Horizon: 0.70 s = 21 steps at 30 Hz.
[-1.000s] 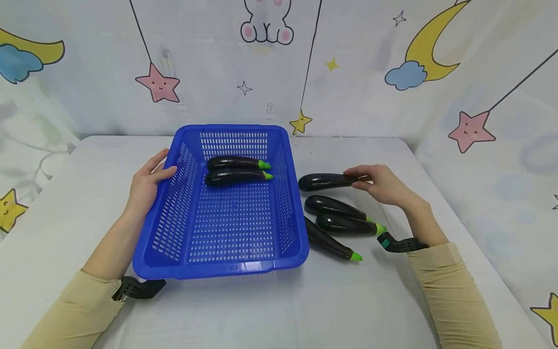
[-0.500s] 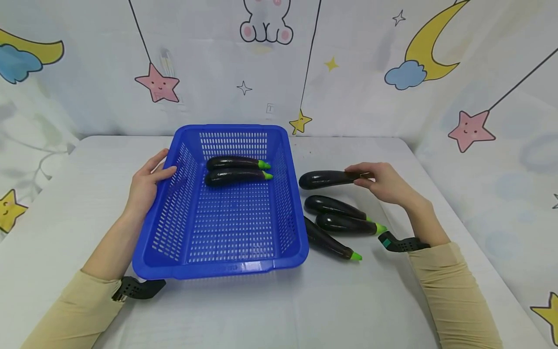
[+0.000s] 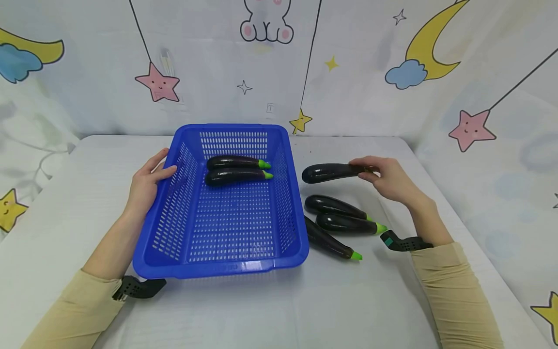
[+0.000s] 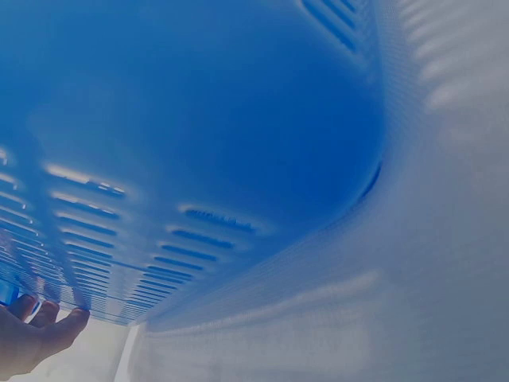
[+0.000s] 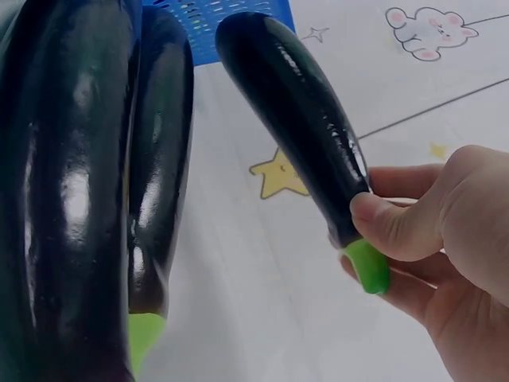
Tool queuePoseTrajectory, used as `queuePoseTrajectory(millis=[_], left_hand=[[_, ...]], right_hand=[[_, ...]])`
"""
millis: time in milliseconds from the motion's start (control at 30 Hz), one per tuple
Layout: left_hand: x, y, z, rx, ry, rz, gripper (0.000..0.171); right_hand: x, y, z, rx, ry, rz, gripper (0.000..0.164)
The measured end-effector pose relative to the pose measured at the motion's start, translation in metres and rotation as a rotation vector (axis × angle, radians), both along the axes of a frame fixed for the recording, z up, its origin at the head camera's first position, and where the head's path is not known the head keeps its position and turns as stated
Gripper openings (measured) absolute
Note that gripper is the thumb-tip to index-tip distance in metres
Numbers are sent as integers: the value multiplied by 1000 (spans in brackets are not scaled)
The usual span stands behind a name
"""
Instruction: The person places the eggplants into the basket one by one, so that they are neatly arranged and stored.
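My right hand point(image 3: 388, 179) pinches a dark, glossy eggplant point(image 3: 329, 173) near its green stem end, between thumb and fingers. In the right wrist view this eggplant point(image 5: 290, 119) is held up, its rounded end pointing toward the basket. A blue slotted plastic basket point(image 3: 220, 267) stands left of it, with two eggplants point(image 3: 237, 177) lying side by side inside at the back. My left hand point(image 3: 146, 186) grips the basket's left rim, thumb over the edge. In the left wrist view the fingers point(image 4: 60, 330) are against the slotted outer wall point(image 4: 199, 143).
Right of the basket lie three more eggplants point(image 3: 348, 224), their green stems pointing right. One of them is partly hidden behind the basket's right rim. A white cloth point(image 3: 348, 300) covers the table, and a curtain point(image 3: 209, 63) with printed stars and moons hangs behind.
The right hand has lifted the pinched eggplant up from beside the other eggplants and shifted slightly back and to the right. The left hand and basket stay where they were.
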<state>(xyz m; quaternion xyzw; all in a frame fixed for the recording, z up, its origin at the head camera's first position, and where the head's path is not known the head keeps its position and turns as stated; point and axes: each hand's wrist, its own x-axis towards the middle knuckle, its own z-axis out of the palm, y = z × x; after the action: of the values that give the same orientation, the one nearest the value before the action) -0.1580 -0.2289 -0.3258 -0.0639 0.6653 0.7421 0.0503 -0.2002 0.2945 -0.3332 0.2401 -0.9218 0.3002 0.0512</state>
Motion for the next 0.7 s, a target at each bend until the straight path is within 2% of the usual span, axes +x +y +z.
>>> queuePoseTrajectory(millis=[200, 400, 700], left_hand=[[0, 1, 1, -10, -1, 3, 69], [0, 1, 1, -22, -3, 1, 69], [0, 1, 1, -11, -6, -3, 69]], right_hand=[[1, 0, 4, -11, 55, -26, 33], [2, 0, 7, -10, 64, -67, 34], [5, -2, 12, -34, 110, -73, 36]])
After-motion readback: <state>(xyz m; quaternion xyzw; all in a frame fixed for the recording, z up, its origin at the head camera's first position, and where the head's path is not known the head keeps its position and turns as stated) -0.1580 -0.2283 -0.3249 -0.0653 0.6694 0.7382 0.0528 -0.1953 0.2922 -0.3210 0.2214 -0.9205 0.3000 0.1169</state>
